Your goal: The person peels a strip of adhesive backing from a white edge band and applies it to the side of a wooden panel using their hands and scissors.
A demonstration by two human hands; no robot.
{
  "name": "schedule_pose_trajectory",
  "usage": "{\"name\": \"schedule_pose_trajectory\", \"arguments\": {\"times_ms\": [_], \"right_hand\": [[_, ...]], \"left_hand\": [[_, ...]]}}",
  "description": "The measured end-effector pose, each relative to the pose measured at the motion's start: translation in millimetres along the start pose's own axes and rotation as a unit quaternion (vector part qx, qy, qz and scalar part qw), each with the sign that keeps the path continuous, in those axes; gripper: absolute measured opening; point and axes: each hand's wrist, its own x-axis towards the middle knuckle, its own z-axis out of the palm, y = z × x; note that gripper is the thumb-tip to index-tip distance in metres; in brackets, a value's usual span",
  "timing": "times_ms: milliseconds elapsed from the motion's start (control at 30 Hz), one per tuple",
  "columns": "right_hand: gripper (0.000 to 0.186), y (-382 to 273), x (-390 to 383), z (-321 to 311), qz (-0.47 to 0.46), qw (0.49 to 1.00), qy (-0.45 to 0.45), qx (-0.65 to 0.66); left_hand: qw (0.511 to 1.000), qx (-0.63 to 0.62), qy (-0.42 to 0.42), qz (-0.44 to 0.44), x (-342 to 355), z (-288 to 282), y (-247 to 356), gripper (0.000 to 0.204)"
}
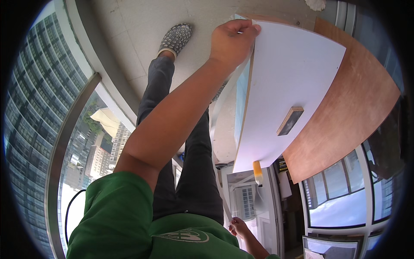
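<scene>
The left hand (235, 41) is pinched at the far corner of the white board (293, 73), apparently on the end of a pale strip (219, 107). The right hand (239, 228), low beside the hip, has closed fingers around its other end. Between them the strip bows alongside the board; a light, even, untwisted pull should help, well clear of the block (290, 121) and yellow tool (258, 170) (both on the board).

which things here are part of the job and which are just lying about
Job, it seems:
- white board
- pale strip, running between left hand and right hand
- perhaps dark block and yellow-ended item on the board

Lying about, probably:
- brown board
- pale lump, top edge
</scene>
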Motion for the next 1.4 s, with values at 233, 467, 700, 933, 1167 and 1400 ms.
{"name": "schedule_pose_trajectory", "arguments": {"times_ms": [233,467,700,933,1167,1400], "right_hand": [[0.019,0,-1,-2,-0.005,1.0,0.002,-0.01],[0.018,-3,-1,-4,-0.012,1.0,0.003,-0.013],[0.018,-3,-2,-7,-0.007,1.0,0.006,0.003],[0.016,-15,-8,-4,-0.007,1.0,0.009,-0.011],[0.019,-12,-5,-6,-0.014,1.0,0.001,-0.014],[0.018,-19,-10,-2,-0.001,1.0,0.007,-0.027]], "left_hand": [[0.997,0.059,0.016,0.043,6,1,-7,0.03],[0.995,0.088,0.021,0.042,4,3,-3,0.029],[0.997,-0.068,-0.037,-0.02,6,-5,2,0.022],[0.996,-0.075,-0.032,-0.038,10,-9,9,0.016],[0.997,-0.068,-0.031,-0.025,14,-11,7,0.014],[0.997,-0.065,-0.031,-0.016,16,-12,6,0.014]]}}
